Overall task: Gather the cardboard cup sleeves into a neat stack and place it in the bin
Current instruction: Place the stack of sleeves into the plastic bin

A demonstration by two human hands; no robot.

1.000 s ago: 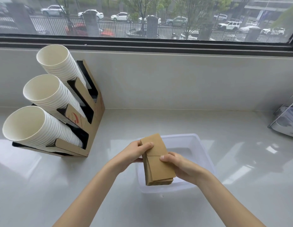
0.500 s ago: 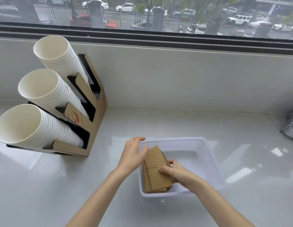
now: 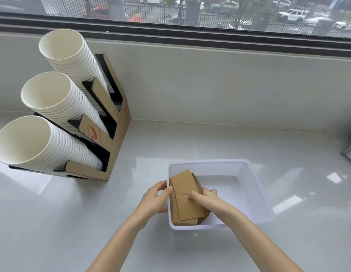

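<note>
A stack of brown cardboard cup sleeves (image 3: 185,197) leans inside the left end of a white plastic bin (image 3: 257,185) on the pale counter. My right hand (image 3: 207,198) reaches into the bin, thumb on the top sleeve and fingers behind the stack. My left hand (image 3: 155,199) is at the bin's left wall, its fingertips touching the stack's left edge over the rim. The stack's lower end rests near the bin's front wall.
A cardboard cup holder (image 3: 113,138) with three tilted rows of white paper cups (image 3: 43,142) stands at the left. A wall and window ledge (image 3: 210,42) run along the back. A metal rack's corner (image 3: 350,148) shows at the right edge.
Both hands have lowered the sleeve stack from above the bin's front rim down into the bin's left end. My left hand has slipped from gripping the stack to its edge.
</note>
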